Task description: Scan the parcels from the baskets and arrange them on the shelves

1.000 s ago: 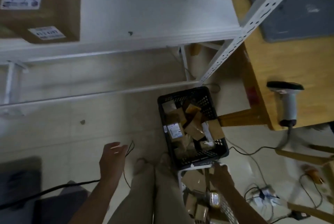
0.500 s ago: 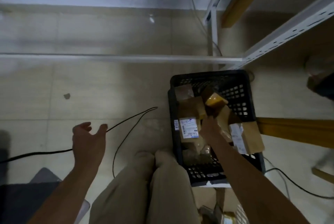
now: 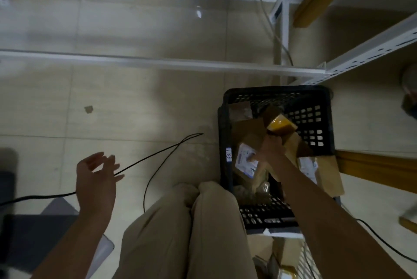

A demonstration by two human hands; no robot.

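Left hand (image 3: 96,179) held out to the side in the air, palm turned inward, fingers spread and loosely bent, holding nothing. Right arm reaches forward and down, forearm bare. Right hand (image 3: 270,151) back-up, thumb out to the left, fingers blurred; grip unreadable.

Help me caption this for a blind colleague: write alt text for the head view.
The person's right hand reaches into a black plastic lattice basket of brown cardboard parcels on the pale tiled floor. The left hand hangs open near a thin black cable.
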